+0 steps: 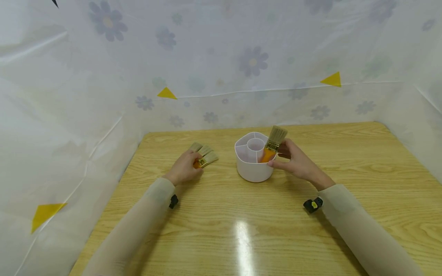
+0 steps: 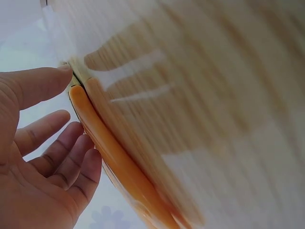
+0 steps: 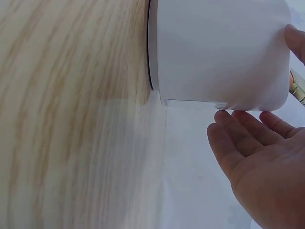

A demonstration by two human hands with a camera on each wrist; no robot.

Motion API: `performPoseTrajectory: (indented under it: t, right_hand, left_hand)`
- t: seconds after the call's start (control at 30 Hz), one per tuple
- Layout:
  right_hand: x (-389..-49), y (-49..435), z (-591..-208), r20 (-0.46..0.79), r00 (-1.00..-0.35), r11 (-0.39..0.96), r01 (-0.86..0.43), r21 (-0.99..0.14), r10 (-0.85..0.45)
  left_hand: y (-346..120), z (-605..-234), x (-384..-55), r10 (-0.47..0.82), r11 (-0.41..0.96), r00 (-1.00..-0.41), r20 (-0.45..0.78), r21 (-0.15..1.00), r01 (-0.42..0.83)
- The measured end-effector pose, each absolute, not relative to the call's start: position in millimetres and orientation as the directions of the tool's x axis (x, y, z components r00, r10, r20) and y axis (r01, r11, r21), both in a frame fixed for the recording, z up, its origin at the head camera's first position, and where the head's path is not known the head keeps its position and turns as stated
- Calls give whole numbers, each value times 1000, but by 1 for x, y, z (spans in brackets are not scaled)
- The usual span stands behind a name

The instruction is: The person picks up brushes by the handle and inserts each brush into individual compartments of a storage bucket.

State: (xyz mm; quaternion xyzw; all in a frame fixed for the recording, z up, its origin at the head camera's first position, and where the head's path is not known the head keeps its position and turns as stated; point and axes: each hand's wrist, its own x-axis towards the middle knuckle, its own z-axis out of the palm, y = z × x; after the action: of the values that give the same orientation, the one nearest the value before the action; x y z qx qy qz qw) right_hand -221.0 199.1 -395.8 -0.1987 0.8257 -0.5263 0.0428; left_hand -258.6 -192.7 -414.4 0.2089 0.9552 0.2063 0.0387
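Observation:
Three flat paintbrushes (image 1: 209, 158) lie fanned on the table by my left hand (image 1: 185, 167), pale bristles pointing away. The left wrist view shows an orange brush handle (image 2: 119, 152), with my thumb by its metal band and my loosely bent fingers beside it. My right hand (image 1: 296, 161) is at the right side of a white divided organizer (image 1: 253, 172). Its thumb touches the rim, and the outstretched fingers rest against the outer wall in the right wrist view. Another paintbrush (image 1: 272, 142) leans handle-down in the organizer's right compartment, bristles up.
The wooden table (image 1: 221, 214) meets a flower-patterned plastic sheet (image 1: 207, 57) at the back and sides. Yellow triangles (image 1: 167, 93) mark the sheet. The organizer has a round central cup (image 1: 255, 144) with compartments around it.

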Motion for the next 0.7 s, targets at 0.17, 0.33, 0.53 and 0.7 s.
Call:
performPoseTrajectory:
  t: [0.17, 0.33, 0.53, 0.7]
  right_hand:
    - [-221, 199, -396, 129, -918, 365, -274, -890, -375]
    - [-222, 199, -397, 121, -919, 357, -265, -896, -376]
    - [-221, 199, -397, 118, -921, 364, -261, -894, -371]
    - [-221, 199, -395, 114, -921, 373, -262, -890, -373]
  left_hand:
    - [-193, -414, -259, 409, 831, -912, -3, 415, 371]
    - [-194, -415, -261, 405, 830, -914, -15, 425, 360]
    - [-195, -415, -263, 411, 833, -911, -23, 415, 366]
    - [-195, -417, -264, 411, 836, -911, -29, 410, 364]
